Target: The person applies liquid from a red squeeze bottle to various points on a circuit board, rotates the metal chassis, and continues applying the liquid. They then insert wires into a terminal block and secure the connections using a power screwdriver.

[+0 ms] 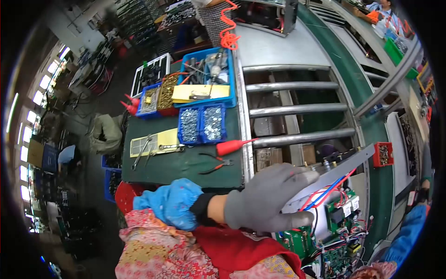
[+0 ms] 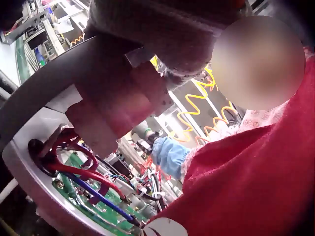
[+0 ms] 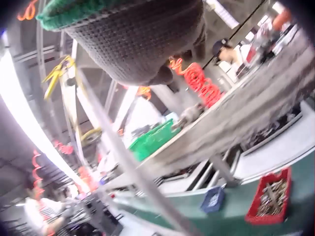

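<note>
My left hand (image 1: 267,197) wears a grey glove and lies at the near end of a metal housing (image 1: 350,165), its thumb and fingers spread apart. Red and blue wires (image 1: 327,190) run beside it above green circuit boards (image 1: 341,211). In the left wrist view the glove (image 2: 152,37) is over the curved metal housing (image 2: 54,73), and a red wire (image 2: 91,172) passes through a hole in it. My right hand (image 1: 426,156) is stretched out at the far right edge. Close up, its green-cuffed glove (image 3: 138,44) hides most of its fingers; whether it holds anything cannot be told.
A green-topped bench (image 1: 186,167) holds blue bins of hardware (image 1: 202,123), pliers (image 1: 216,163), wrenches (image 1: 141,151) and a red-tipped bottle (image 1: 230,147). Metal rollers (image 1: 297,109) lie beyond. A red screw bin (image 1: 383,155) and a green bin (image 3: 153,140) stand to the right. People work farther off.
</note>
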`<state>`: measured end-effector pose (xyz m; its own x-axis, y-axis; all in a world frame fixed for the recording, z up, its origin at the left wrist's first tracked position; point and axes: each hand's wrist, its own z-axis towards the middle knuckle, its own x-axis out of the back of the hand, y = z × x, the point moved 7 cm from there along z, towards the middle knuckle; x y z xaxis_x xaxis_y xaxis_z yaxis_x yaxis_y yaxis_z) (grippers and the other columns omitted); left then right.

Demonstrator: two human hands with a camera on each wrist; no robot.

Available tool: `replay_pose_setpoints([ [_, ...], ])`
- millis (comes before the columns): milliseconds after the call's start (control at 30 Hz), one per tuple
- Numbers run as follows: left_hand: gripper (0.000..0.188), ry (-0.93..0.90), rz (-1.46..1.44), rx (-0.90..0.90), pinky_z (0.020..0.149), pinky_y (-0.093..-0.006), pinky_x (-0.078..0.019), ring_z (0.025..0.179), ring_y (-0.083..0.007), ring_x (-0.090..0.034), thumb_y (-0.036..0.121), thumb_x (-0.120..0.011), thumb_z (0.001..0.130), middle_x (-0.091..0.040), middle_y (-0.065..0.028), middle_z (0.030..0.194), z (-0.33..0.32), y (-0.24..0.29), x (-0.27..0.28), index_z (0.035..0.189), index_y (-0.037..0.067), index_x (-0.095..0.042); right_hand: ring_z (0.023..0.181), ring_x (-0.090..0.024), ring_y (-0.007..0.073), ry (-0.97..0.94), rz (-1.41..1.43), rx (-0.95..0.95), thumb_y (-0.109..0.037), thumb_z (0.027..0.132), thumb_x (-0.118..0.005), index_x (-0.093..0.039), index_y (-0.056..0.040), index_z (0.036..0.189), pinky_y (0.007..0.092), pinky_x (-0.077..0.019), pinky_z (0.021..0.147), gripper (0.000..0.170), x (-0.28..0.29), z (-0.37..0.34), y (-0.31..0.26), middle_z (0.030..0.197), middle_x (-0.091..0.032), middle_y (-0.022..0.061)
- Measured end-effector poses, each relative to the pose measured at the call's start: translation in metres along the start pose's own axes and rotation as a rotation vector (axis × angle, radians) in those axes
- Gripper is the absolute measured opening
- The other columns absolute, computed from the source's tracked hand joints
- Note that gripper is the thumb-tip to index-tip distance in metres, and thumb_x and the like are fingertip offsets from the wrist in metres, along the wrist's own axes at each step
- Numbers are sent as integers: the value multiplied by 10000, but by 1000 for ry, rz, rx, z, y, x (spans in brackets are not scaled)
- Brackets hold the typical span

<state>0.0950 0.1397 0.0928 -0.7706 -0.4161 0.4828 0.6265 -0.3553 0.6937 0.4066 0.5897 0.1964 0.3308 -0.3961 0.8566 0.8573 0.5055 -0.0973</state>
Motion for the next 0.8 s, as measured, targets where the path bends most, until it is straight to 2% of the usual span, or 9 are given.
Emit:
replay_pose_setpoints([
  [100, 619, 13, -233, 5, 974, -389, -478, 1103, -370, -623, 374, -680, 874, -615, -214, 1242, -17, -21, 6, 1309, -41, -529, 1122, -609, 247, -211, 175, 296, -109, 940, -547, -608, 26, 1191, 347, -452, 998, 291, -75, -41, -75, 1185, -646, 159],
  [167, 415, 13, -542, 488, 1000, -366, -472, 1147, -316, -627, 305, -462, 1009, -665, -187, 1154, -45, -68, 13, 1239, -9, -604, 1043, -616, 271, -368, 419, 433, -29, 866, -598, -607, 24, 1154, 335, -470, 911, 293, -64, -97, -174, 1122, -617, 159],
  [200, 403, 91, -419, 275, 961, -371, -491, 1086, -306, -650, 315, -464, 1010, -681, -164, 1109, -49, -72, 14, 1231, 10, -608, 1011, -614, 267, -368, 460, 374, -29, 855, -606, -602, 45, 1137, 335, -474, 871, 292, -67, -102, -164, 1084, -611, 164],
  [233, 441, 153, -223, 637, 920, -394, -502, 1024, -331, -655, 375, -537, 972, -683, -174, 1097, -75, -136, 37, 1221, 20, -617, 986, -612, 263, -403, 499, 482, -36, 853, -595, -593, 62, 1129, 338, -480, 861, 294, -42, -139, -231, 1061, -603, 176],
  [267, 452, 140, 324, 672, 892, -420, -507, 1015, -337, -640, 407, -586, 937, -667, -167, 1103, -96, -184, 45, 1203, 44, -633, 941, -614, 267, -422, 421, 447, -40, 851, -578, -584, 68, 1134, 342, -480, 842, 303, -20, -154, -261, 1044, -597, 180],
  [333, 452, -269, 718, 884, 902, -453, -505, 1061, -345, -611, 459, -664, 845, -614, -146, 1120, -125, -242, 44, 1135, 112, -658, 909, -618, 272, -372, 560, 294, -50, 847, -575, -602, 70, 1093, 344, -475, 825, 275, 6, -168, -267, 1005, -607, 172],
  [633, 229, -836, 1080, 825, 758, -385, -580, 1003, -242, -719, 267, -687, 858, -738, -59, 1093, -145, -296, -25, 1048, 166, -767, 855, -657, 288, -309, 475, 219, -103, 855, -642, -662, 34, 996, 362, -513, 773, 197, 117, -254, -279, 948, -648, 161],
  [733, 367, -454, 730, 1002, 778, -441, -561, 929, -330, -715, 390, -698, 778, -734, -157, 972, -122, -243, 19, 962, 76, -747, 846, -655, 327, -365, 484, 224, -131, 865, -654, -675, 11, 990, 384, -517, 759, 190, 130, -289, -259, 943, -646, 178],
  [800, 437, 13, 170, 813, 679, -412, -530, 726, -272, -679, 429, -726, 779, -703, -135, 798, -123, -232, 47, 907, 12, -701, 876, -653, 319, -491, 516, 168, -187, 895, -638, -674, 5, 1042, 398, -512, 772, 244, 122, -303, -244, 947, -646, 185],
])
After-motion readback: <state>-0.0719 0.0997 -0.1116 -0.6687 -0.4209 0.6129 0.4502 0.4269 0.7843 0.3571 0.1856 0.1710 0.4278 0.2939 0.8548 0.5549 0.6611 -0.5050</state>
